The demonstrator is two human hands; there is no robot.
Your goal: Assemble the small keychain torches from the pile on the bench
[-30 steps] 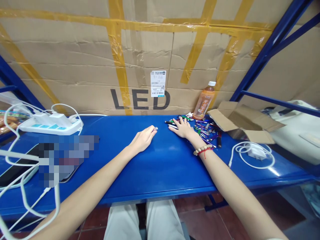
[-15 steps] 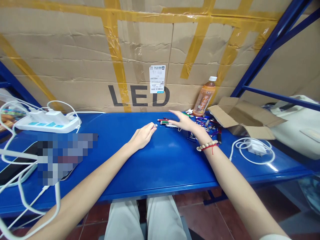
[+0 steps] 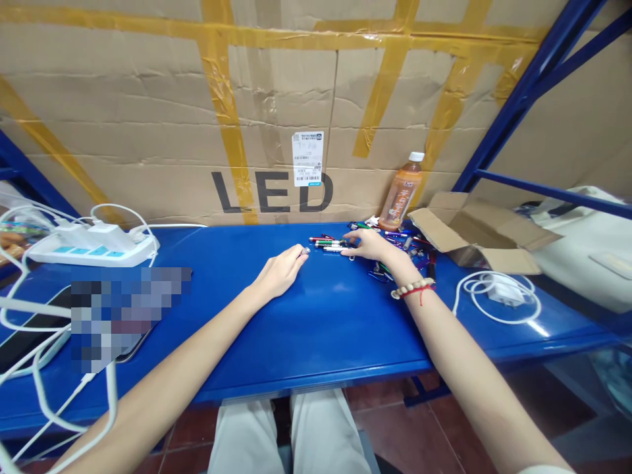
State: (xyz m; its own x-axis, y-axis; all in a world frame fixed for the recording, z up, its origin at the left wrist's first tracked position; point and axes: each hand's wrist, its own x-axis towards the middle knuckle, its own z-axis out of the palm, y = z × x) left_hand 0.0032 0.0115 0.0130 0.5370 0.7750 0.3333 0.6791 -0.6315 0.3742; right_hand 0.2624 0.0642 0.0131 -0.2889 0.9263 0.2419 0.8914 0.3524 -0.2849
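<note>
Left hand [image 3: 281, 271] rests on the blue shelf top [image 3: 316, 329], loosely curled, thumb and forefinger pinching a small silver-tipped piece [image 3: 307, 251]. Right hand [image 3: 375, 246] lies just beside it, fingers stretched out, tips touching a short row of pen-like sticks [image 3: 330, 245]; not closed around any. Beyond the right wrist is the loose heap of coloured sticks [image 3: 402, 253], with a bottle [image 3: 403, 192] and an open carton [image 3: 474, 238] behind. Judgement: selecting stage. Lifting one stick calls for a fine pinch that separates it from its touching neighbours.
</note>
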